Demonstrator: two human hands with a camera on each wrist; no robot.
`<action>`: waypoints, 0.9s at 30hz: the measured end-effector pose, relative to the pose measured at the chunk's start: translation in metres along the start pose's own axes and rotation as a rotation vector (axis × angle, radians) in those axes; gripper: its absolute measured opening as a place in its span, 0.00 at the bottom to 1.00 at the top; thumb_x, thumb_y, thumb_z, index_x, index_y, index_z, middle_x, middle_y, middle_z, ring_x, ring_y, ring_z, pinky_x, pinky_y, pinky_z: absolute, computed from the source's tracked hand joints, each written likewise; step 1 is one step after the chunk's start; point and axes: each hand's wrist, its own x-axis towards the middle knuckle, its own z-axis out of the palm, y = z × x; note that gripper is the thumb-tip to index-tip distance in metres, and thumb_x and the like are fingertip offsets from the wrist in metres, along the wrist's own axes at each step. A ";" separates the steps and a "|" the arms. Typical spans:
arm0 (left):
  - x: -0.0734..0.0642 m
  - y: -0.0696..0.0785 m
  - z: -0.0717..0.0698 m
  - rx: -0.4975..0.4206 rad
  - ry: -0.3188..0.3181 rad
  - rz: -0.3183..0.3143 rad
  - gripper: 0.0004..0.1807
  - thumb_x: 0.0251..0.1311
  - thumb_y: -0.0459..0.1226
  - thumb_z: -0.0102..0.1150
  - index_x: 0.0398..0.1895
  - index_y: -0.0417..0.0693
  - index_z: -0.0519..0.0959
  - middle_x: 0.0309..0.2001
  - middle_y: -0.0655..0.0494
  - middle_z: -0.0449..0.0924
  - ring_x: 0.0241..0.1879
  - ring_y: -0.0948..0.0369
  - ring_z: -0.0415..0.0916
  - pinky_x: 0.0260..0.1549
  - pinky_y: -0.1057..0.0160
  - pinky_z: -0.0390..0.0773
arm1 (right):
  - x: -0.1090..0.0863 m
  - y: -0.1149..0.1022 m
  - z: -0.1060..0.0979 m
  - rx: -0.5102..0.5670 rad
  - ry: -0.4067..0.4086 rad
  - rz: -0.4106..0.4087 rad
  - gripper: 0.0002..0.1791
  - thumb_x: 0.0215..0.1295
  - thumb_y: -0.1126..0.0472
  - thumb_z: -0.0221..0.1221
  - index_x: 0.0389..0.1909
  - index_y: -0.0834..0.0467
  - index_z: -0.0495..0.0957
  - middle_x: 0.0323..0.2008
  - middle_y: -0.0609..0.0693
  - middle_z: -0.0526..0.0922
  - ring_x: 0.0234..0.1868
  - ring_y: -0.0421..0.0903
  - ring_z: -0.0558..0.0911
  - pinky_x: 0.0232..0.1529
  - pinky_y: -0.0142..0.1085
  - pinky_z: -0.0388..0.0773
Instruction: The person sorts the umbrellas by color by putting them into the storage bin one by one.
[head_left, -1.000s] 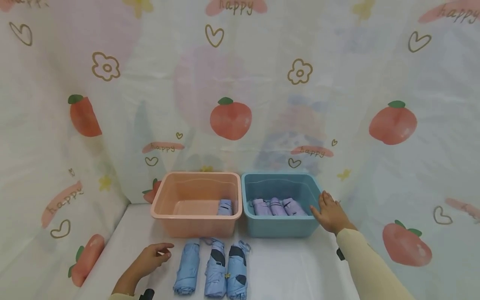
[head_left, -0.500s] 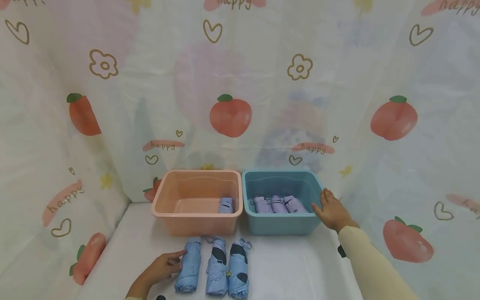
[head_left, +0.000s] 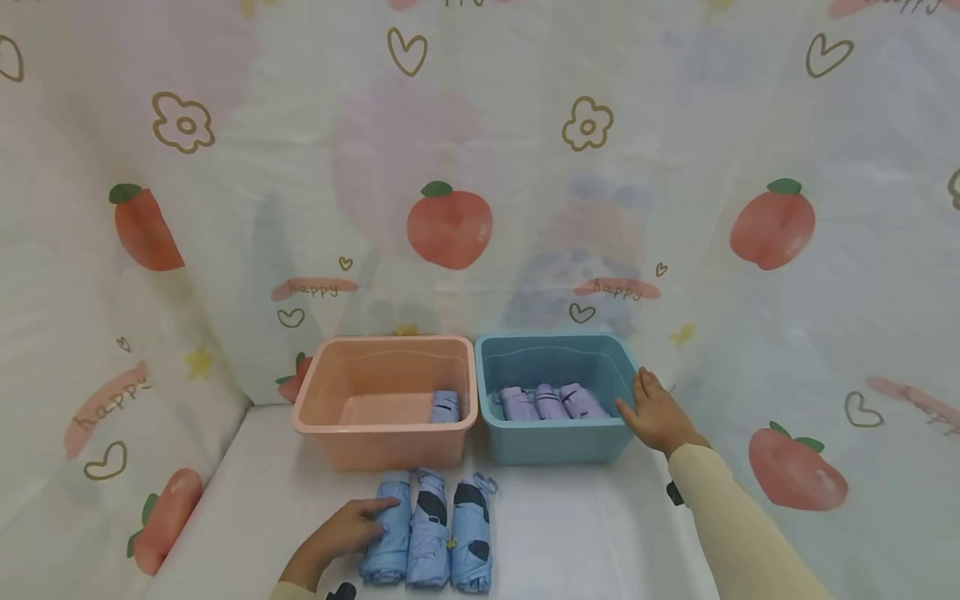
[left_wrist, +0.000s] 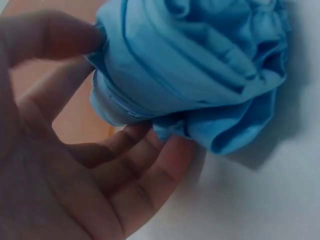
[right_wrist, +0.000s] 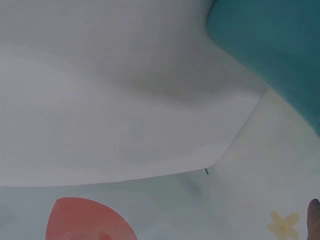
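Blue fabric wraps the rolled umbrella (head_left: 390,560) at the lower centre of the head frame, leftmost of three lying side by side on the white bench (head_left: 577,525). The left hand (head_left: 336,535) holds it from its left side, index finger and thumb bent over the cloth; in the left wrist view more fingers curl beneath its gathered end. Just beside it lies a middle umbrella (head_left: 429,550) with dark patches, then a right umbrella (head_left: 471,562), patched likewise and with a wrist loop at its far end.

Behind them, a peach bin (head_left: 382,450) sits centre left, with a small blue roll (head_left: 445,407) in its right corner. A teal bin (head_left: 558,443) stands right next to it, holding three lavender rolls (head_left: 551,405). The right hand (head_left: 660,412) rests at that bin's right rim, fingers straight and thumb spread wide, gripping nothing. A fruit-printed curtain (head_left: 517,200) fills the upper frame.
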 end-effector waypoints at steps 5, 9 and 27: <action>0.004 0.001 0.007 0.063 0.075 0.011 0.26 0.58 0.48 0.66 0.59 0.51 0.80 0.62 0.35 0.70 0.60 0.34 0.66 0.49 0.34 0.70 | 0.002 0.004 0.000 -0.007 -0.005 0.009 0.51 0.73 0.35 0.37 0.69 0.81 0.44 0.72 0.75 0.41 0.72 0.70 0.43 0.68 0.60 0.44; 0.004 0.004 0.016 0.124 0.167 0.031 0.31 0.44 0.51 0.75 0.56 0.56 0.82 0.57 0.41 0.76 0.56 0.41 0.71 0.52 0.36 0.67 | 0.005 0.005 -0.002 -0.001 -0.001 0.010 0.50 0.74 0.36 0.38 0.70 0.80 0.43 0.72 0.75 0.40 0.72 0.69 0.42 0.68 0.60 0.44; -0.007 0.007 0.003 0.231 0.169 0.143 0.28 0.41 0.42 0.78 0.52 0.52 0.85 0.42 0.51 0.78 0.40 0.53 0.73 0.39 0.53 0.74 | 0.007 0.001 0.000 0.010 -0.011 -0.005 0.49 0.74 0.37 0.38 0.69 0.81 0.43 0.71 0.76 0.40 0.72 0.71 0.43 0.68 0.61 0.43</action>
